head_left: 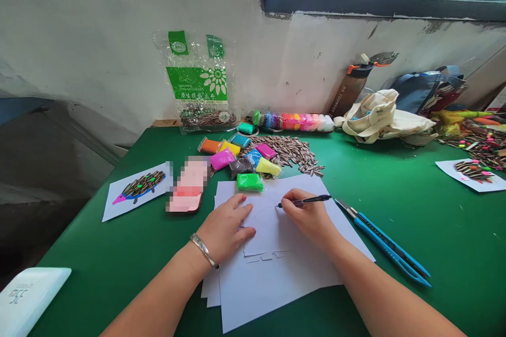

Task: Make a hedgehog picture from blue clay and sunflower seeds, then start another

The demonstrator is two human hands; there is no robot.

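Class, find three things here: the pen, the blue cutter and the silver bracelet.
Pen (313, 200), head view: its exposed barrel.
Blue cutter (379, 237), head view: its handle.
Silver bracelet (204, 249), head view: middle of the band.

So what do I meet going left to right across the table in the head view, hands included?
White object, hedgehog picture, blurred pink item, left hand, right hand holding a pen, blue cutter, another seed picture.

Your left hand (225, 224) lies palm down, fingers (244, 212) and thumb parted. To its right, your right hand (306, 216) curls inward in a writing pinch. Behind both hands, your bare forearms (158, 292) converge, well apart.
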